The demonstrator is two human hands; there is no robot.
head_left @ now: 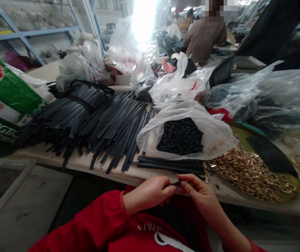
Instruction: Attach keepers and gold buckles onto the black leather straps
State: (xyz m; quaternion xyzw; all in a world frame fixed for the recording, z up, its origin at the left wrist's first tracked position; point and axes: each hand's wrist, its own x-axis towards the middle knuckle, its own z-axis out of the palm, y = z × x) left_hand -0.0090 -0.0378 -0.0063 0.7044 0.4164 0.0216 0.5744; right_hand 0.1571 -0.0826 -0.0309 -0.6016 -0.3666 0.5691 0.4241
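Note:
My left hand (156, 190) and my right hand (195, 189) meet in front of my body at the table's edge. Between their fingertips is a short dark strip (176, 183), pinched from both sides; most of it is hidden by the fingers. Just beyond the hands, a few black strips (168, 165) lie crosswise along the edge, with gold-coloured metal bits at their right end. Behind these, an open clear plastic bag (150, 136) holds many small black pieces (182, 136). To the right stands a round tray (295, 187) heaped with gold-coloured metal buckles (252, 175).
Long black strips (120, 129) fan out on the left of the table (78, 161), next to a tied bundle (60, 115). A green printed bag (5, 105) stands far left. A dark flat object (270, 154) lies in the tray. Plastic bags (181, 84) fill the back. Another person (204, 38) is farther off.

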